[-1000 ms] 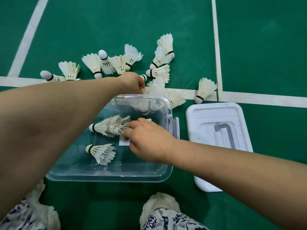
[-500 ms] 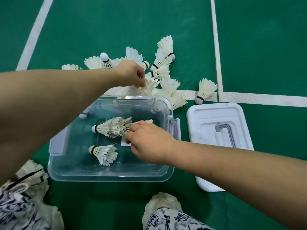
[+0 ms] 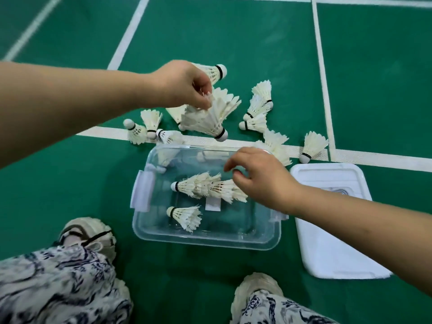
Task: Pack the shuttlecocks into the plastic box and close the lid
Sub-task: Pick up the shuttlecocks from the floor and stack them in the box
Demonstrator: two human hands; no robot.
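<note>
In the head view, the left hand [image 3: 184,85] pinched the feather edge of a lifted shuttlecock [image 3: 210,118], which hung below its fingers above the court floor [image 3: 233,38] just beyond the plastic box [image 3: 205,237]. The right hand [image 3: 261,181] hovered over the box with fingers loosely curled and empty, just beside the nested shuttlecocks [image 3: 205,187]. Those looked like two or three nested, one lone shuttlecock [image 3: 184,215] lay nearer, and one white lid [image 3: 336,242] lay right of the box.

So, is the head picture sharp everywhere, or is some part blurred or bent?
Head view: the box and the shuttlecocks inside are fairly sharp; the left hand and its shuttlecock look slightly blurred; court lines bend from the wide lens; light is even.
</note>
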